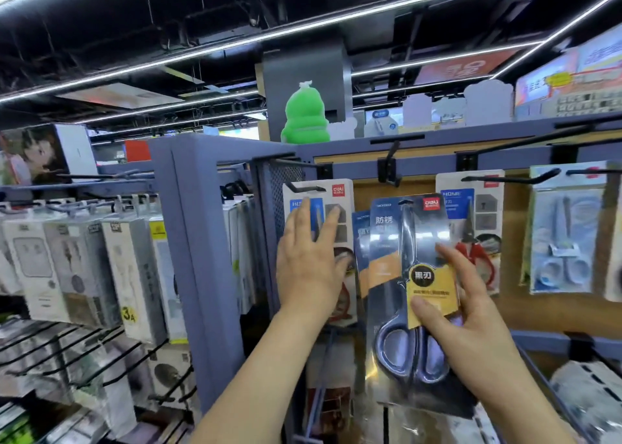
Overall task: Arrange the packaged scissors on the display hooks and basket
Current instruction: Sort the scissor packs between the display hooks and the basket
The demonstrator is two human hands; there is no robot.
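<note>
black scissors pack (392, 241) in right hand (471, 325); left hand (306, 268) presses hung pack (337, 192).

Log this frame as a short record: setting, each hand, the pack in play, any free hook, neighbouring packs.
setting: shop display panel with black metal hooks
left hand: fingers straight, flat against white-carded scissors pack hanging on a hook
right hand: holds clear pack of dark blue-handled scissors with yellow label, not hung
free hook: short black hook above the held pack, nothing on it
neighbours: red-handled shears pack; pale blue scissors pack, both hanging
</note>
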